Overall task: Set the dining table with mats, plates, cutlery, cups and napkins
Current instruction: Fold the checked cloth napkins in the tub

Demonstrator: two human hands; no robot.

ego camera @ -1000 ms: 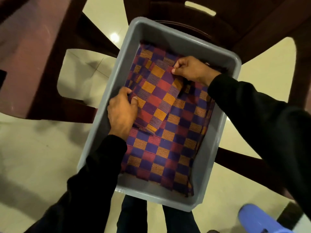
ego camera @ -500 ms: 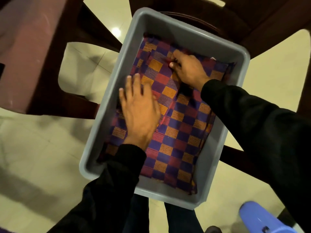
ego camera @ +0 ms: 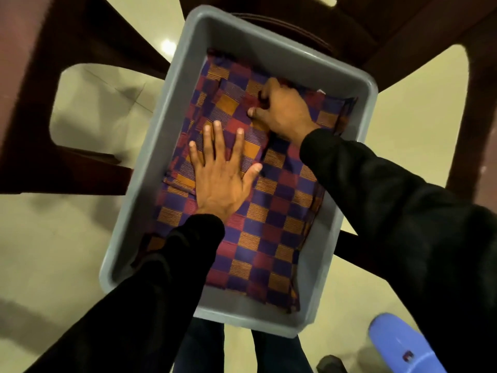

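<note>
A grey plastic bin point(ego camera: 349, 211) sits on a dark chair and holds a stack of checked mats point(ego camera: 269, 232) in purple, red and orange. My left hand point(ego camera: 223, 179) lies flat with spread fingers, pressing on the folded mat at the left of the stack. My right hand point(ego camera: 282, 109) is further back in the bin, its fingers curled and pinching a fold of the mat cloth. Both arms wear black sleeves.
Dark brown chairs point(ego camera: 403, 28) and a table edge point(ego camera: 24, 76) surround the bin. The floor point(ego camera: 53, 238) is pale glossy tile. A blue slipper point(ego camera: 400, 345) shows at the bottom right, beside my legs under the bin.
My left hand let go of the mat edge at the bin's left wall, moved onto the stack and flattened. My right hand shifted slightly left, still holding the cloth.
</note>
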